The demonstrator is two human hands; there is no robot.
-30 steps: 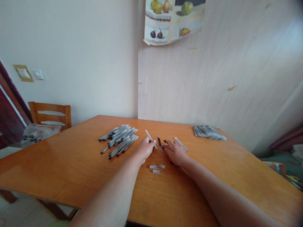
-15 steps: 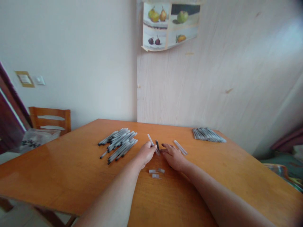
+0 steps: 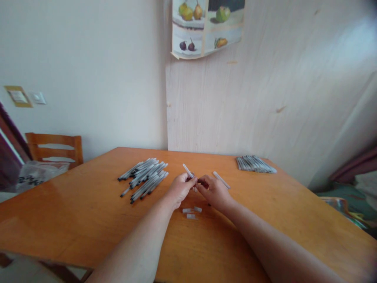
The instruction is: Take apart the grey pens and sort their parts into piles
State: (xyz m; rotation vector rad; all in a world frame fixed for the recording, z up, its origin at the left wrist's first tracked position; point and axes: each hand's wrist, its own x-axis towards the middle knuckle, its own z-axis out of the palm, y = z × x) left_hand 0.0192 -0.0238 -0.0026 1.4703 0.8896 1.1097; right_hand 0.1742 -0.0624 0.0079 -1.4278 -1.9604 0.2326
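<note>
My left hand (image 3: 180, 189) is closed around a pale pen barrel (image 3: 187, 171) that sticks up and away from it, over the middle of the orange wooden table (image 3: 88, 220). My right hand (image 3: 214, 191) is pinched shut right beside it, fingertips meeting the left hand's; what it pinches is too small to name. A loose pen barrel (image 3: 221, 179) lies just beyond my right hand. Three small clear caps (image 3: 191, 212) lie on the table below my hands.
A heap of several grey pens (image 3: 144, 180) lies to the left. A neat row of pens (image 3: 255, 164) sits at the far right near the wall. A wooden chair (image 3: 53, 148) and a plastic bag (image 3: 32, 176) stand at the left. A fruit poster (image 3: 206, 27) hangs above.
My right hand went from lying flat on the table to a pinch against my left hand. The dark piece that lay between the hands is no longer on the table.
</note>
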